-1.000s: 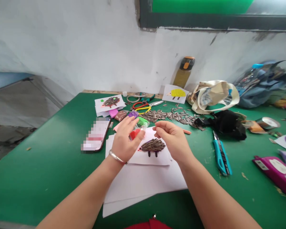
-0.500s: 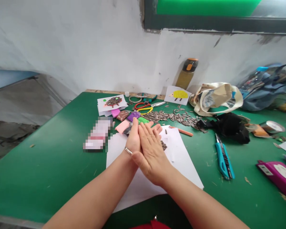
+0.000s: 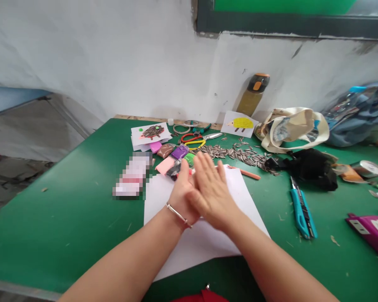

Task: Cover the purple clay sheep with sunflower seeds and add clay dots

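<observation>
My left hand (image 3: 184, 193), with a silver bangle at its wrist, lies palm to palm under my right hand (image 3: 212, 191). The right hand's fingers are straight and laid flat across the left palm, covering most of the left fingers. Both hands are closed against each other; whatever is between the palms is hidden. They are held over white paper sheets (image 3: 248, 205). Just beyond the fingertips lie small packets of modelling clay: peach (image 3: 164, 165), purple (image 3: 180, 151), green (image 3: 189, 158), brown (image 3: 166, 150) and pink (image 3: 155, 147).
Sunflower seeds (image 3: 245, 155) are scattered behind the hands, near red-and-yellow-handled scissors (image 3: 193, 140). A seed-covered hedgehog picture (image 3: 153, 132) and a yellow hedgehog drawing (image 3: 239, 123) sit farther back. A blue utility knife (image 3: 303, 212), black bag (image 3: 313, 167) and bottle (image 3: 253, 94) stand or lie rightward.
The right hand has slid and turned across the left palm, its fingers now pointing farther forward. Both hands stay pressed together. The view has shifted slightly left.
</observation>
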Available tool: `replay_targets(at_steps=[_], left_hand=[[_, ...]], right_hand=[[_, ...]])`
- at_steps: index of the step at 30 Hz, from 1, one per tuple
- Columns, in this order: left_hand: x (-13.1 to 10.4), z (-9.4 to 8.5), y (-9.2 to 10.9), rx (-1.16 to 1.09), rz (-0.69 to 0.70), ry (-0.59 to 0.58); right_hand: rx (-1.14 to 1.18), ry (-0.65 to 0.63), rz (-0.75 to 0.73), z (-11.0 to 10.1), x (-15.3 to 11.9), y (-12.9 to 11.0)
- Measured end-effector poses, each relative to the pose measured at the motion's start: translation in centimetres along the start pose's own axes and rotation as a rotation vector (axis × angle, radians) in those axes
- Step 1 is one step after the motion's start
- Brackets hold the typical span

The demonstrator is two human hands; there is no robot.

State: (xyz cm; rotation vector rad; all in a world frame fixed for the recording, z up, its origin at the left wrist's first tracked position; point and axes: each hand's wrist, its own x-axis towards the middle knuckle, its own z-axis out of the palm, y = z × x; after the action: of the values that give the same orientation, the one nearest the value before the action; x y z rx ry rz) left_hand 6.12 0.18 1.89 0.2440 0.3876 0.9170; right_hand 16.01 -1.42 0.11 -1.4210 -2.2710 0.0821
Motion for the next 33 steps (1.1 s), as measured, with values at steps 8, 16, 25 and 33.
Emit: replay_targets(at_steps=[8, 16, 25, 33], left_hand=[[-0.1, -1.1, 1.2, -0.001, 0.029, 0.0], [-0.5, 0.4, -0.9, -0.021, -0.037, -0.13], [0.3, -1.1, 0.3, 0.299, 0.128, 0.119], [-0.3, -0.3, -1.0, 0.279, -0.047, -0.146]], right_hand=[[-0.002, -0.047, -0.116, 0.5, -1.0, -1.2], [-0.076, 0.07, 0.089, -0.1, 0.2, 1.8], [0.049, -0.037, -0.135, 0.5, -0.9, -2.3], [-0.068, 0.045, 0.167, 0.4, 0.6, 3.3]])
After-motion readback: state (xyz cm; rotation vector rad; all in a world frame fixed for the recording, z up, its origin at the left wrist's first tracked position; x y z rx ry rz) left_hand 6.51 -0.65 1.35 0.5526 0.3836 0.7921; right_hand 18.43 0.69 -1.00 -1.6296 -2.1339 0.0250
